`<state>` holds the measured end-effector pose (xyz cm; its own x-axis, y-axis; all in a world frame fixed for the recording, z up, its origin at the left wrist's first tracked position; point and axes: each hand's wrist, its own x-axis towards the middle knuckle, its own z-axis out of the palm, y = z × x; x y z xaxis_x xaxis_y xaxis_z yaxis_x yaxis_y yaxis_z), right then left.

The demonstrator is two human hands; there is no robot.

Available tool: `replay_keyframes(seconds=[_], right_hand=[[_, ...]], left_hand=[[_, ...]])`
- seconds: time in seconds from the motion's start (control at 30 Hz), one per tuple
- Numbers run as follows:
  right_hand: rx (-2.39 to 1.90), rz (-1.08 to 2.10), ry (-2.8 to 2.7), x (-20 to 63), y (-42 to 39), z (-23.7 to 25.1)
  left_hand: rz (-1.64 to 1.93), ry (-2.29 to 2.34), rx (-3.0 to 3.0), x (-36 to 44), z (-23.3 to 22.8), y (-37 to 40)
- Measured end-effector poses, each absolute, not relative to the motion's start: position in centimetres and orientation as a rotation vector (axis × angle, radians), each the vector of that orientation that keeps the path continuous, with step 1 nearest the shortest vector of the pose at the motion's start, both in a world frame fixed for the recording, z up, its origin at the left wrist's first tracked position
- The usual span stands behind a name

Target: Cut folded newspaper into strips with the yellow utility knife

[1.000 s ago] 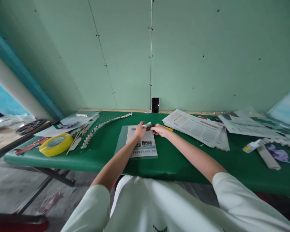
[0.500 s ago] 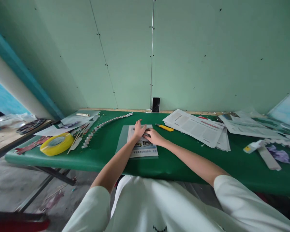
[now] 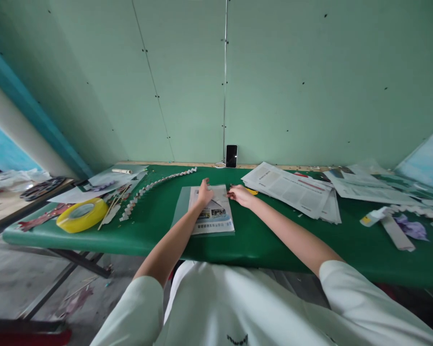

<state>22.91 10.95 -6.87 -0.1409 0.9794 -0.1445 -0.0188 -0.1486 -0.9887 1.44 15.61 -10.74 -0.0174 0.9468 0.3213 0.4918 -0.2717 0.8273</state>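
Note:
A folded sheet of newspaper (image 3: 212, 226) lies on a thin translucent sheet (image 3: 180, 206) in front of me. My left hand (image 3: 205, 194) rests on the upper part of the newspaper, fingers stretched forward and thumb out to the side. At the paper's upper right edge, my right hand (image 3: 240, 195) has its fingers curled together; whatever is between them is too small to make out. Behind that hand a yellow utility knife (image 3: 252, 191) is partly hidden. A pale slanted flap or crease shows on the newspaper between the hands.
Left on the green table (image 3: 151, 240) are a yellow tape roll (image 3: 82, 215), thin sticks (image 3: 112, 206) and a folded-paper chain (image 3: 144, 190). To the right lie stacked printed sheets (image 3: 288, 187), a glue bottle (image 3: 373, 217) and purple crumpled paper (image 3: 413, 228). A phone (image 3: 231, 156) leans on the wall.
My right hand has moved right, from the middle of the newspaper to its right edge, now covering part of the knife. My left hand stays on the paper, its fingers less spread.

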Motion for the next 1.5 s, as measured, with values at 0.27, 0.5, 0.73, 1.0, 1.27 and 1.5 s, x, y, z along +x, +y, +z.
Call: replay_keyframes(seconds=[0.27, 0.5, 0.73, 1.0, 1.27, 1.5], right_hand=[[-1.135, 1.514, -1.345, 22.8, 10.3, -6.8], [-1.136, 1.163, -1.718, 22.4, 9.6, -6.7], [-1.176, 1.065, -1.687, 22.3, 10.0, -7.8], [-1.454, 0.599, -1.877, 22.2, 12.2, -8.1], [-1.684, 0.395, -2.082, 21.4, 14.5, -7.6], [-1.671, 0.652, -2.033, 20.9, 14.9, -6.5]], left_hand=[[1.214, 1.427, 2.005, 1.3, -10.1, 15.0], [1.074, 1.405, 2.204, 1.6, -9.1, 14.4], [1.114, 1.468, 2.212, 1.7, -8.9, 14.3], [1.269, 1.492, 2.131, 1.4, -8.9, 14.1], [1.284, 1.514, 2.069, 1.2, -8.2, 13.8], [1.372, 1.455, 2.015, 0.8, -7.5, 13.2]])
